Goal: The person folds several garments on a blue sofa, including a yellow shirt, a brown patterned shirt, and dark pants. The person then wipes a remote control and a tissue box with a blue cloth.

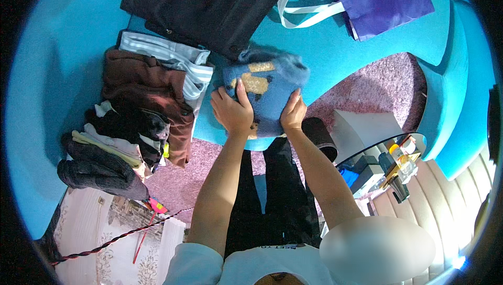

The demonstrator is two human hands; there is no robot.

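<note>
A fuzzy blue knit garment (pixel 271 92) with a tan-and-black pattern lies folded before me at the front of the blue couch (pixel 338 64). My left hand (pixel 232 108) grips its left side, thumb on top and fingers bent at the edge. On the opposite side my right hand (pixel 294 111) holds the edge, its thumb also pointing away from me. The undersides of the garment and some fingertips are hidden. Close to my left hand is a stack with a grey-and-white striped cloth (pixel 169 49) and a folded brown garment (pixel 145 76).
Nearer on the left lie black clothing (pixel 129 123) and a dark grey garment (pixel 102 167). Black cloth (pixel 204 5) and a purple bag (pixel 385 2) with white handles rest behind. A glass table (pixel 353 155) holding bottles and boxes stands right. A twisted cord (pixel 118 234) crosses the lower left.
</note>
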